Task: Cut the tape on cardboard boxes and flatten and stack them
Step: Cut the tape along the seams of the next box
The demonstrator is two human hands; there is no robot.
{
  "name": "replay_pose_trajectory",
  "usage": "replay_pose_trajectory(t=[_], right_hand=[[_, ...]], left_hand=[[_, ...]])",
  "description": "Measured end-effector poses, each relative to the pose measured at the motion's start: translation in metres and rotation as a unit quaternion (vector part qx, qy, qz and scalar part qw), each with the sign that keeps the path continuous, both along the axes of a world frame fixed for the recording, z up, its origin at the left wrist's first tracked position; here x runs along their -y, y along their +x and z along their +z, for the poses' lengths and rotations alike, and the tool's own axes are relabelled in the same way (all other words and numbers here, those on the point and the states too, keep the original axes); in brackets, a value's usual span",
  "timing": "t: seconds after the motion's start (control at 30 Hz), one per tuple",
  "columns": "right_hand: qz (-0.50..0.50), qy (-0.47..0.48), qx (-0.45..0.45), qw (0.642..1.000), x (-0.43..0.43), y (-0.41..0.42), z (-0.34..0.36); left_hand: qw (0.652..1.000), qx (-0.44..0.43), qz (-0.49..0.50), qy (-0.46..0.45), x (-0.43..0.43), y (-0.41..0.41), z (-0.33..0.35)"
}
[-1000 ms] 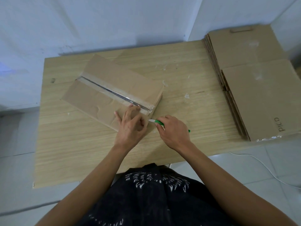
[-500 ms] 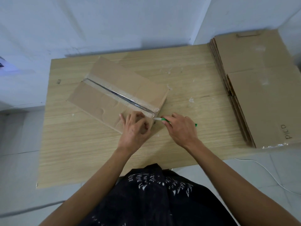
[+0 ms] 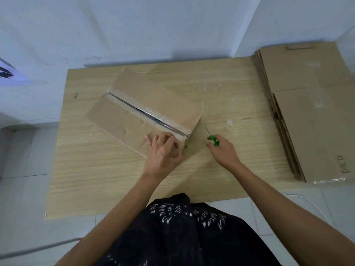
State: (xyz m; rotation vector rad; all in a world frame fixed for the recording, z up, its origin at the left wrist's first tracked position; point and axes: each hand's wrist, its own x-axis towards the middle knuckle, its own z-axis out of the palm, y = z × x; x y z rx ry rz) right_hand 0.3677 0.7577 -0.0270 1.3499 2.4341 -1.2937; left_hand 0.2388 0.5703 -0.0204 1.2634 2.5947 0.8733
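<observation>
A taped cardboard box (image 3: pixel 153 96) lies at an angle on the wooden table (image 3: pixel 96 169), with a strip of clear tape (image 3: pixel 146 114) running along its middle seam. My left hand (image 3: pixel 163 150) rests on the box's near corner, fingers curled against the cardboard. My right hand (image 3: pixel 222 152) grips a green-handled cutter (image 3: pixel 212 138), blade pointing up and away, a short way right of the box's near end. A stack of flattened boxes (image 3: pixel 311 112) lies on the table's right side.
White walls stand behind the table, meeting in a corner at the back right. A white cable (image 3: pixel 311 202) trails over the tiled floor at the right. Bare wood lies left of the box and along the table's front edge.
My right hand has pulled the cutter away from the box's taped end, moving right. The left hand stays on the box's near corner. The view shifted slightly.
</observation>
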Motion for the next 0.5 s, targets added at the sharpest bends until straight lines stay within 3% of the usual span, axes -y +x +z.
replay_pose_trajectory(t=[0.1,0.2,0.37,0.5], right_hand=[[-0.108,-0.102,-0.12,0.982,0.018,-0.023,0.009],[-0.118,-0.113,-0.178,0.97,0.023,-0.05,0.018],[-0.09,-0.101,-0.16,0.978,0.016,-0.067,0.01],[-0.073,-0.126,-0.161,0.976,0.014,-0.066,0.005]], left_hand=[[0.989,-0.019,-0.015,-0.147,-0.012,-0.001,0.015],[0.946,-0.06,-0.009,-0.32,-0.031,-0.001,0.03],[0.911,-0.084,-0.027,-0.402,-0.043,0.0,0.03],[0.904,-0.137,-0.07,-0.4,-0.039,0.0,0.029]])
